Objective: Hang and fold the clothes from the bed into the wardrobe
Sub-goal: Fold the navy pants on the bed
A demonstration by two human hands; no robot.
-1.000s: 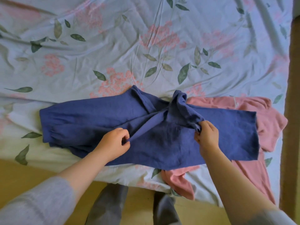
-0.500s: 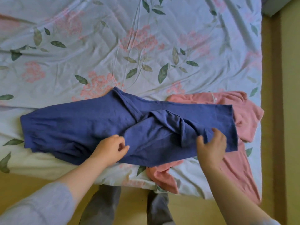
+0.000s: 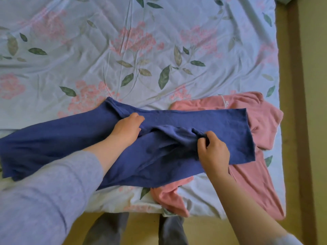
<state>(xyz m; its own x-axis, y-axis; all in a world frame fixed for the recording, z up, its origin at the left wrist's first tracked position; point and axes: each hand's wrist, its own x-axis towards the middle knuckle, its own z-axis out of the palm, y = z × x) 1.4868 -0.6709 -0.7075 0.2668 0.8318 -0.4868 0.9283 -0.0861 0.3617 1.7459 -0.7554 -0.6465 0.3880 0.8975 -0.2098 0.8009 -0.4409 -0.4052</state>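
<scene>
Now left hand (image 3: 128, 127) moved from near hem of blue garment (image 3: 62, 138) up to its far edge, fingers curled around ridge of cloth there. Also right hand (image 3: 213, 152) closed again: thumb and fingers pinch bunched flap at middle, where half second ago it was spread above cloth. Garment lies stretched along near edge of bed (image 3: 141, 50), right end overlapping pink top (image 3: 263, 124). Probable meaning: flap is being pulled straight before next fold. Folding seems at early stage; pink top waits, wardrobe not in view
</scene>
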